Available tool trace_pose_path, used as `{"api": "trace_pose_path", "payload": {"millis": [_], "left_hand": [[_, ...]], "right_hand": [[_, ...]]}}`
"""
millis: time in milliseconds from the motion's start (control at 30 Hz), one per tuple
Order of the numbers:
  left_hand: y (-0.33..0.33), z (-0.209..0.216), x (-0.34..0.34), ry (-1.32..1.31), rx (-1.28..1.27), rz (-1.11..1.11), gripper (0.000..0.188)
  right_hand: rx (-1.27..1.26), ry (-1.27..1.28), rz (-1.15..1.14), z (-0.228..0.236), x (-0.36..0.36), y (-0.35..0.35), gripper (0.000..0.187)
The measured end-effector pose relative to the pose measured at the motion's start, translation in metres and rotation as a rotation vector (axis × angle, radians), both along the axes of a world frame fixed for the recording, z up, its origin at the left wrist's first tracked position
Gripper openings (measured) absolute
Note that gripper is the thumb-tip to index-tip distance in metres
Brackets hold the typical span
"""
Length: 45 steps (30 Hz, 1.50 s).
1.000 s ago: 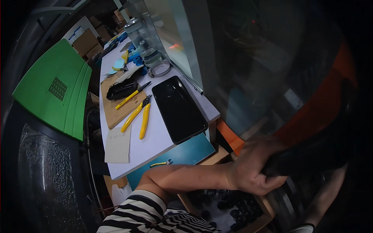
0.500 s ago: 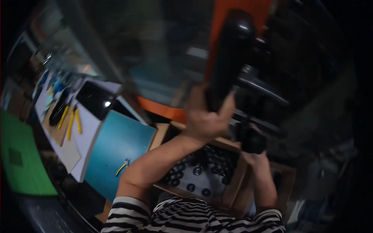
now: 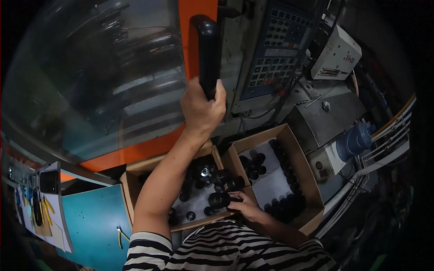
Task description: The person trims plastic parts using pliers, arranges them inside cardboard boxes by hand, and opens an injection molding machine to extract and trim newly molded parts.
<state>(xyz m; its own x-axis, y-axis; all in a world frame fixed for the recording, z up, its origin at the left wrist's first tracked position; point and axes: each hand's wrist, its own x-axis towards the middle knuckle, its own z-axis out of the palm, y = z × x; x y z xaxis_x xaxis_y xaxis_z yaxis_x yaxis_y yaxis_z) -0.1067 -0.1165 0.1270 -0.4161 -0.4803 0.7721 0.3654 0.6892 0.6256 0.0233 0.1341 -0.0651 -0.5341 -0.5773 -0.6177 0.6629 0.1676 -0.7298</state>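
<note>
Black part: smooth, dark, rounded, one circular end showing. Lies at 9 o'clock from the right hand, touching its fingertips; fingers closed round the part, thumb side below. Poor contrast here: the dark shapes just above the hand may be separate pieces, cannot tell whether also held.

Left hand clamped on a door handle, thick, black, glossy, bent over at its upper end. Handle rises toward 12 o'clock from the fist; mounted against an orange frame.

Remaining clock directions from mid-view. At 7 o'clock, left carton: brown cardboard, pale liner, black round pieces heaped toward the far side, a few ring-ended ones apart near the close wall. One piece shows a shiny, metallic-looking ring. At 4 o'clock, right carton, alongside: same board, white sheet inside, a small cluster in the far left corner, a row along the right wall, a darker bunch nearest the body.

At 10 o'clock, glassy door pane, streaked with reflections. At 1, blue-grey keypad panel. At 3, translucent blue bottle. At 8, flat teal board carrying yellow-handled pliers; beyond it, white tabletop with more tools.
</note>
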Motion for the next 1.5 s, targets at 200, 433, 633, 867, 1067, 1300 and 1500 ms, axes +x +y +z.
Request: {"api": "trace_pose_path", "payload": {"millis": [200, 433, 633, 867, 1067, 1300, 1500], "left_hand": [[0.048, 0.001, -0.045, 0.062, -0.151, -0.012, 0.031], [0.063, -0.007, -0.073, 0.146, -0.188, 0.073, 0.035], [0.044, -0.003, -0.052, -0.021, -0.317, 0.022, 0.041], [-0.031, -0.143, 0.168, -0.367, -0.348, -0.021, 0.029], [-0.162, -0.310, 0.483, -1.509, 0.046, 0.994, 0.082], [-0.222, -0.358, 0.628, -1.715, 0.509, 0.627, 0.076], [-0.187, -0.299, 0.499, -1.129, 1.278, 0.529, 0.040]], "right_hand": [[-0.184, -0.027, -0.268, -0.031, -0.002, 0.032, 0.045], [-0.130, -0.007, -0.377, 0.014, -0.002, 0.040, 0.038], [-0.098, 0.022, -0.406, 0.001, 0.016, 0.020, 0.036], [-0.246, -0.157, -0.176, -0.032, -0.005, -0.011, 0.042], [-0.116, -0.490, -0.310, -0.032, -0.005, -0.031, 0.061], [-0.185, -0.535, -0.326, -0.032, 0.008, -0.070, 0.057], [-0.128, -0.543, -0.515, -0.048, 0.003, -0.036, 0.042]]}}
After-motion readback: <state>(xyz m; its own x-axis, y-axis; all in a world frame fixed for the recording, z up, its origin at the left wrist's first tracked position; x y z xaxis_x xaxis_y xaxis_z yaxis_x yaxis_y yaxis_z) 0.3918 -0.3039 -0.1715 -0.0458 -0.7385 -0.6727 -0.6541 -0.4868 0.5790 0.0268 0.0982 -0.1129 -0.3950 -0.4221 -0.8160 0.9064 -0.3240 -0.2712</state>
